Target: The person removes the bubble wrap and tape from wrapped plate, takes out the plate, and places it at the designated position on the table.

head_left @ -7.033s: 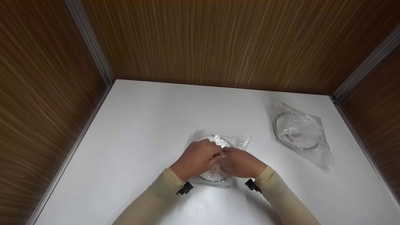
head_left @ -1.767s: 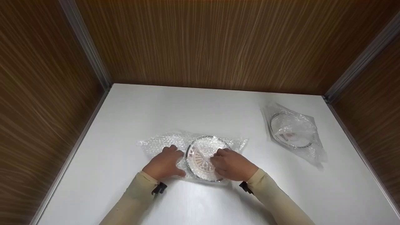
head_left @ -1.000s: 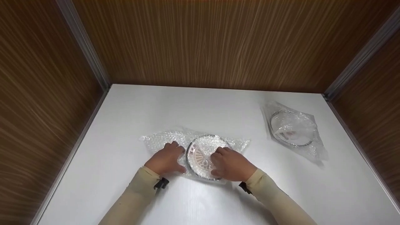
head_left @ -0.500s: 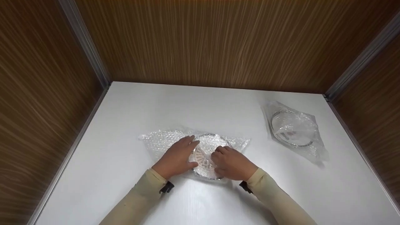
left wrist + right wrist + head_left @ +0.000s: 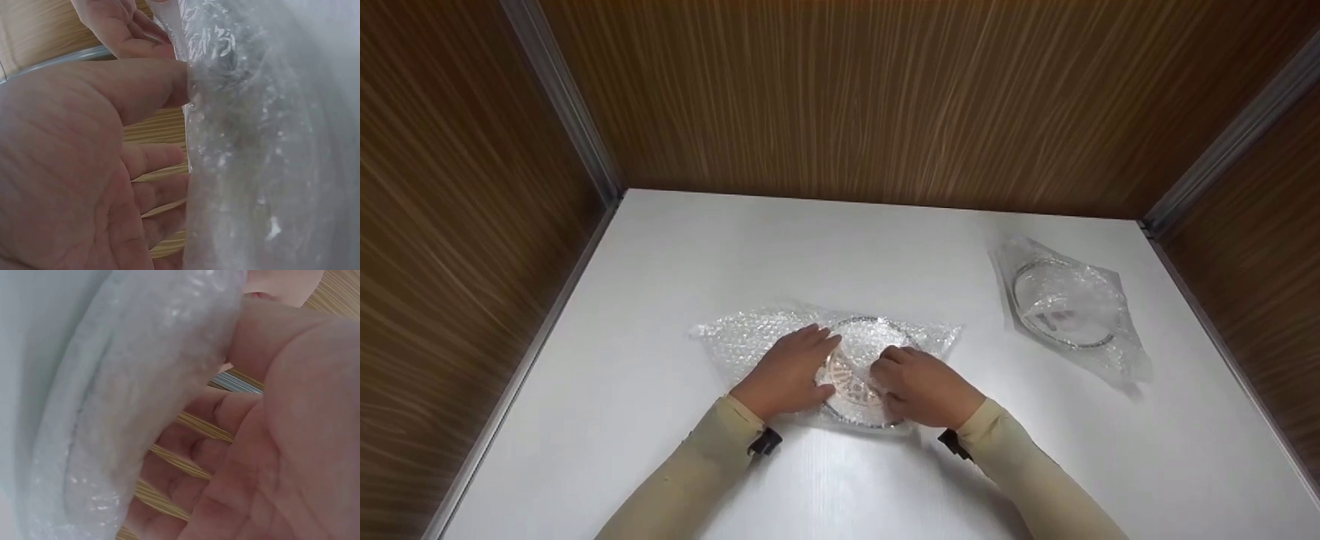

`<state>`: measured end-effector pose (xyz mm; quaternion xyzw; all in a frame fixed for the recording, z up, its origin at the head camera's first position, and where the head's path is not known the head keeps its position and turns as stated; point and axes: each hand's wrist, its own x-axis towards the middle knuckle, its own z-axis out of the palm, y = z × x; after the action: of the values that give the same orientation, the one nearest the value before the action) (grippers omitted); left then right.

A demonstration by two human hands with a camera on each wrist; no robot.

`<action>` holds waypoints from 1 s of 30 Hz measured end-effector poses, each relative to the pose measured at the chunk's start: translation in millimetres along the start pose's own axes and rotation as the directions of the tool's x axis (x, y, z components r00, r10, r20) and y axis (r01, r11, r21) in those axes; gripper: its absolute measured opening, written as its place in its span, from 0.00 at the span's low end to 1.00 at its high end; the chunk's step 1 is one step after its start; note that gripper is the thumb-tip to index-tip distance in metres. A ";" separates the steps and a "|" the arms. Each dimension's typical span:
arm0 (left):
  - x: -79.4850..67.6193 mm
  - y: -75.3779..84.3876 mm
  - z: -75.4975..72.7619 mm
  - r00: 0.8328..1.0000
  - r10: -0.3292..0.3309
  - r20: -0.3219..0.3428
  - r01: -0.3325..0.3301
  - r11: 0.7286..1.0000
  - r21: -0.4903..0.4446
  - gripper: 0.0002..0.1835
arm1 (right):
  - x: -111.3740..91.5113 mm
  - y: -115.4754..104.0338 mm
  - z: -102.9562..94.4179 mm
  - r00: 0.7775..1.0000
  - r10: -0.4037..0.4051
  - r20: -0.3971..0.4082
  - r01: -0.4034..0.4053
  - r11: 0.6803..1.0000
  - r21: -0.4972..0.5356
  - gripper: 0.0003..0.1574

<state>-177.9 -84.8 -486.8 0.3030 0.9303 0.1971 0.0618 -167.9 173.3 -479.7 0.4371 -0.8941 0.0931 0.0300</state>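
Observation:
A round plate with a dark rim and an orange-brown pattern lies flat under clear bubble wrap, which spreads out to its left. My left hand rests over the plate's left side, fingers extended and thumb apart. In the left wrist view, its thumb and fingers touch the wrap. On the plate's right part, my right hand has bent fingers and holds the wrap. The right wrist view shows the thumb and curled fingers against the wrap; the fingertips are partly hidden.
A second plate in bubble wrap lies at the right rear of the white table. A wood-grain panel stands behind, with similar panels at both sides. Grey metal strips run along the corners.
Earlier both hands were together over the folded wrap; it then spread out leftward. Over the last second my left hand has moved right onto the plate's edge. The right hand has stayed nearly still.

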 end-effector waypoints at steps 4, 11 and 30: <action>6.2 1.1 -0.5 1.000 0.009 0.004 -0.009 1.000 -0.014 0.45 | -1.9 -0.4 -3.0 0.999 0.050 0.010 -0.050 0.998 0.036 0.18; 8.5 2.8 2.8 0.999 -0.039 0.001 0.039 0.993 -0.114 0.55 | -4.3 1.1 -8.5 0.988 0.153 -0.005 -0.152 0.987 0.054 0.08; 9.7 8.2 2.1 0.998 -0.068 0.008 0.068 0.997 -0.034 0.37 | -2.7 -4.7 -9.8 0.973 0.216 -0.081 -0.220 0.974 -0.051 0.30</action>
<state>-180.8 -72.3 -485.4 0.2707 0.9364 0.2097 0.0765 -162.9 174.4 -469.8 0.3314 -0.9373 0.0854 0.0663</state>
